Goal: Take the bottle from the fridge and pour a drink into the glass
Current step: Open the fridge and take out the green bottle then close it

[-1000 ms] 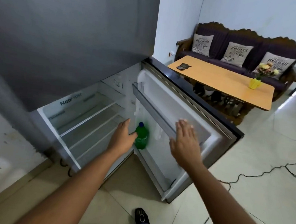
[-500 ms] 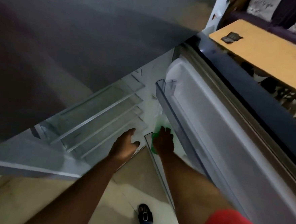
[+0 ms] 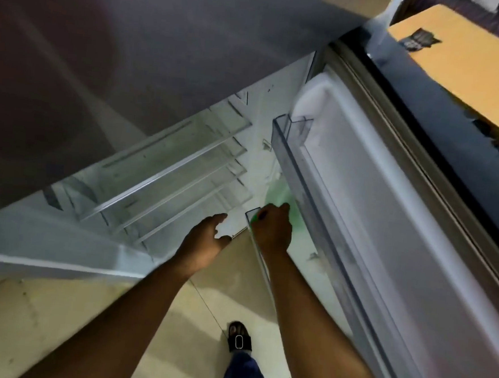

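The fridge [image 3: 162, 73] stands open with its glass shelves [image 3: 166, 180] bare, so nothing on that side needs attention and the reach goes past them to the door. The left hand [image 3: 206, 242] hangs in front of the lowest shelf, at the edge of the cabinet, its fingers [image 3: 218, 217] loosely spread and its grip released, touching nothing that shows; it seems placed there for balance while the body leans down, the forearm running up from the lower left of the view. Just to the right, the right hand [image 3: 272, 228] goes down into the lower door bin [image 3: 252, 218], where the green bottle [image 3: 281, 195] stands upright, which is where tall bottles are usually kept (an upper door bin [image 3: 290, 138] crosses above it, so it probably has to come out towards the opening and not straight up). The right grip is clenched over the top of the bottle, fingers curled round the neck or cap, which the hand hides; only a blurred patch of green shows beyond the knuckles. The wrist is bent downward and the forearm stretches nearly straight from the lower right. The door [image 3: 387, 228] swings wide to the right, and past its dark edge lies the corner of a wooden worktop [image 3: 473, 57] with a small dark thing [image 3: 419, 38] on it. No glass is in view, so the pouring lies well ahead.
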